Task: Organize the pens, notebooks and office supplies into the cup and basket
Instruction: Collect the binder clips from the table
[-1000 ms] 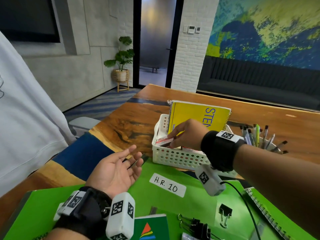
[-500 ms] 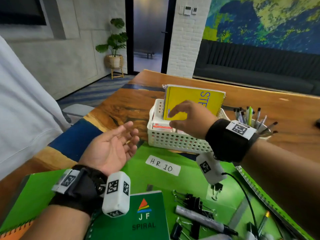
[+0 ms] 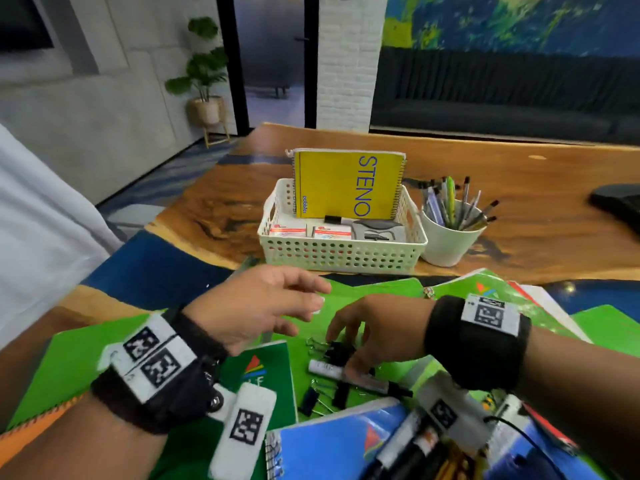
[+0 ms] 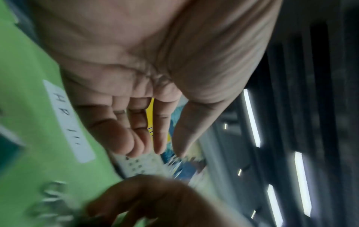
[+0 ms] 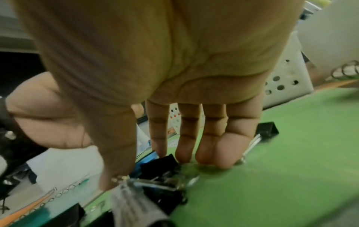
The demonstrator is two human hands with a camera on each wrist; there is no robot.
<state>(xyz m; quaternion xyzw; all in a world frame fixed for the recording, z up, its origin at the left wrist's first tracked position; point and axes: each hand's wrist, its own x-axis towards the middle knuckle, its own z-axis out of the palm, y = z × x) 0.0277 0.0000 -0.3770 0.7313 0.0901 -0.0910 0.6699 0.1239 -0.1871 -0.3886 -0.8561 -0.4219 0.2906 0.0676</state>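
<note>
A white perforated basket [image 3: 343, 252] stands on the wooden table with a yellow STENO notebook [image 3: 346, 185] upright in it, small boxes in front. Right of it is a white cup [image 3: 446, 242] full of pens. My right hand [image 3: 346, 355] reaches down onto a pile of black binder clips [image 3: 337, 349] on a green notebook [image 3: 381, 292]. In the right wrist view its straight fingers [image 5: 183, 147] touch the clips [image 5: 161, 162], the thumb beside them. My left hand [image 3: 308, 308] hovers open, palm down, left of it; its fingers [image 4: 136, 135] hold nothing.
A white marker [image 3: 332, 368] lies by the clips. A small green spiral notebook [image 3: 259, 372] and a blue one [image 3: 329, 445] lie near me, more pens at the bottom right. A person in white [image 3: 41, 220] sits at the left. A dark object [image 3: 620, 202] lies far right.
My right hand left the basket and came down onto the binder clips. My left hand turned palm down and moved right. The view tilted down toward the near table.
</note>
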